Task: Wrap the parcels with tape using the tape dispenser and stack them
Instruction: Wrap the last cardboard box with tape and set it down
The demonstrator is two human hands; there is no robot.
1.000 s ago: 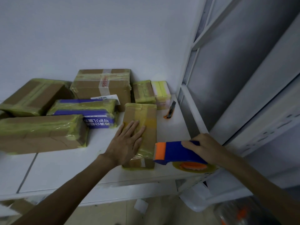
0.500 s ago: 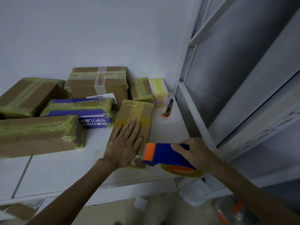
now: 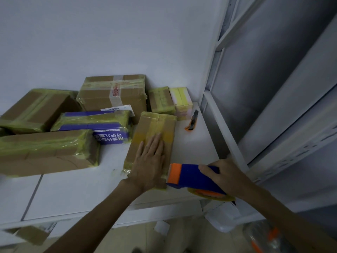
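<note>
Head view: left hand (image 3: 148, 165) lies flat, fingers straight and slightly spread, pressing the narrow brown parcel (image 3: 155, 125) onto the white table (image 3: 76, 194). The parcel runs lengthwise away from the person, near end close to the table's front edge. Yellowish tape (image 3: 155, 136) already runs along its top and crosses it once.

Right hand (image 3: 224, 178) is curled round the blue-and-orange tape dispenser (image 3: 189, 175), with the orange nose at the parcel's near right corner (can't tell whether it actually touches).

Step, as I read it: starting another band at the near end. The next move needs the left hand pinning the box while the dispenser draws across, then a clean cut.

Other taped parcels (image 3: 45, 152) sit beside and behind, none stacked on this one yet. Box cutter (image 3: 193, 122) lies far right, apart from the parcel.
</note>
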